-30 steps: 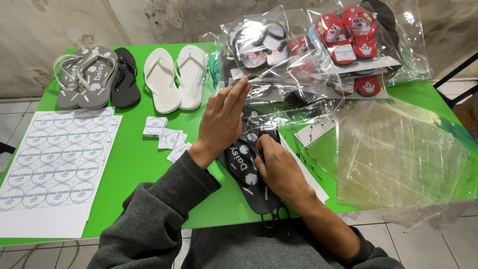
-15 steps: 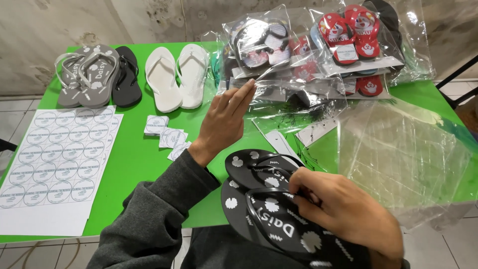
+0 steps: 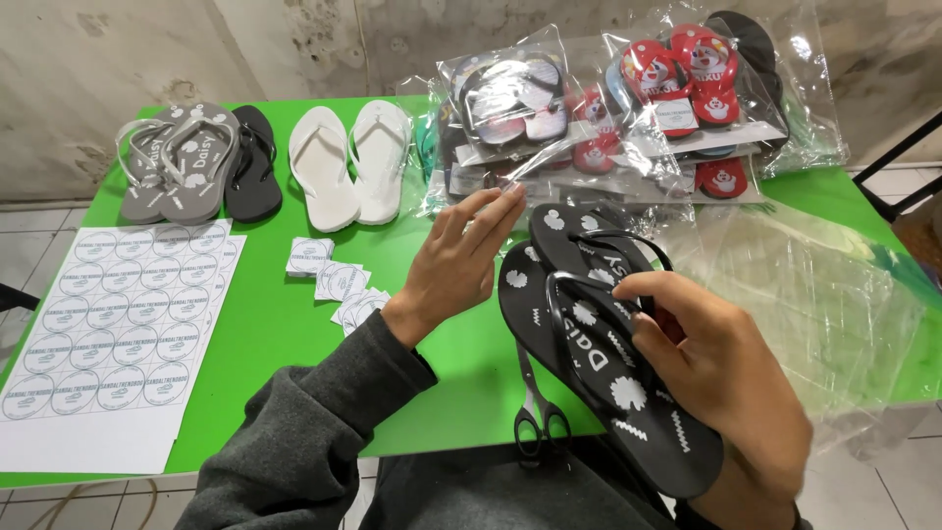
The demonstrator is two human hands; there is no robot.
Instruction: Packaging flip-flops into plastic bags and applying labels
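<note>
My right hand point(image 3: 721, 378) grips a pair of black flip-flops with white patterns point(image 3: 589, 334), held tilted above the front of the green table point(image 3: 275, 324). Its thumb hooks over a strap. My left hand point(image 3: 453, 267) hovers just left of the pair with fingers straight and apart, holding nothing, its fingertips near the toe end of the sandals. Black scissors point(image 3: 538, 417) lie on the table under the pair.
Grey flip-flops point(image 3: 182, 167), a black one point(image 3: 253, 167) and a white pair point(image 3: 351, 162) line the far left. Bagged sandals point(image 3: 608, 108) pile up at the back. Round-sticker sheets point(image 3: 108, 324) lie left, cut stickers point(image 3: 339, 285) in the middle, clear plastic bags point(image 3: 814, 294) right.
My right hand lifted the black pair off the table toward me, then brought it back up near my left hand. The scissors beneath came into view. My left hand stayed raised.
</note>
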